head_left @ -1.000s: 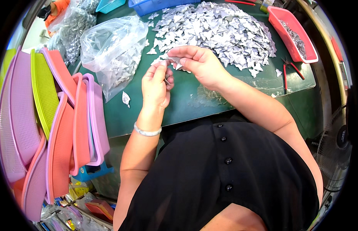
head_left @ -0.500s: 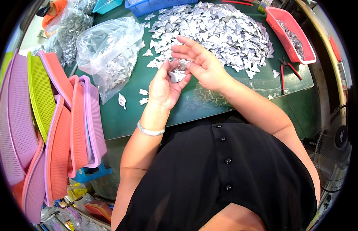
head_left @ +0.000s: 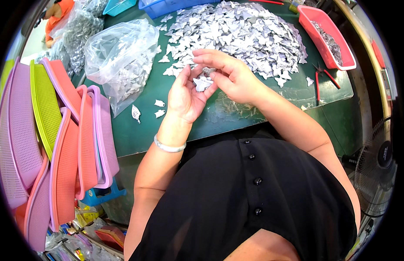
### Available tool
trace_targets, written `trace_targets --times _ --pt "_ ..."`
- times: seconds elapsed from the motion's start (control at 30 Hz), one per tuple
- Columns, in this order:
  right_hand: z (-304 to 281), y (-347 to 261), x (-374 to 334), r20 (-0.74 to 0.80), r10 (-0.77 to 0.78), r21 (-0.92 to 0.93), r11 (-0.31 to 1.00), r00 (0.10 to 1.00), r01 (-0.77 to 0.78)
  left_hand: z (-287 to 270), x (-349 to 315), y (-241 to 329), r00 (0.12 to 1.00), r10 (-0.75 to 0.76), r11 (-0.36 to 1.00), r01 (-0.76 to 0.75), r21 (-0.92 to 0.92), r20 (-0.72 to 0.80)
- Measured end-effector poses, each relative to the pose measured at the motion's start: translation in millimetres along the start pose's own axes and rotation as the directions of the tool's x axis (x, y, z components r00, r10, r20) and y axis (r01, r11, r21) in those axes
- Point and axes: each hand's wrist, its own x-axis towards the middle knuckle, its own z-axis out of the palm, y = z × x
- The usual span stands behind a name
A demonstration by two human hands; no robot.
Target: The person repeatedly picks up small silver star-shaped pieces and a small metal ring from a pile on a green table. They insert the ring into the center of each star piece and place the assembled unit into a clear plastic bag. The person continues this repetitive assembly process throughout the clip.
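Note:
My left hand is cupped palm up over the green table, holding a few small silver pieces in its fingers. My right hand meets it from the right, its fingertips pinching at the same silver pieces. Just behind both hands lies a large heap of silver pieces. Three loose silver pieces lie on the table to the left of my left hand.
A clear plastic bag of silver pieces sits at the left of the table. A red tray and red-handled pliers are at the right. Stacked pink, orange and green mesh trays lean at the left. A fan stands at the right.
My left hand has turned from fingers-down to palm up and now cups silver pieces. Both hands have drawn slightly nearer, and loose pieces now lie on the table at the left.

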Motion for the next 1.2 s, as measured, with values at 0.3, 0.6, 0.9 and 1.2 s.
trace_targets --times 0.3,0.6,0.9,1.2 --pt "-4.8 -16.0 -5.4 0.089 -0.224 -0.726 0.653 0.971 0.217 3.0 6.7 -6.5 1.0 -0.013 1.0 0.013 -0.025 0.01" --pt "-17.9 -19.1 -4.3 0.088 -0.148 -0.57 0.804 0.985 0.171 24.3 1.7 -11.1 0.998 -0.035 0.999 0.036 0.024 -0.05" --pt "-23.9 -23.8 -0.9 0.007 -0.348 -0.533 0.792 0.937 0.298 38.6 0.2 -10.5 0.998 -0.013 0.999 0.015 0.03 -0.065" --pt "-45.6 -36.2 -10.3 -0.205 0.103 0.21 0.976 0.973 -0.059 41.3 3.2 23.8 0.992 0.11 0.974 -0.095 0.207 -0.062"
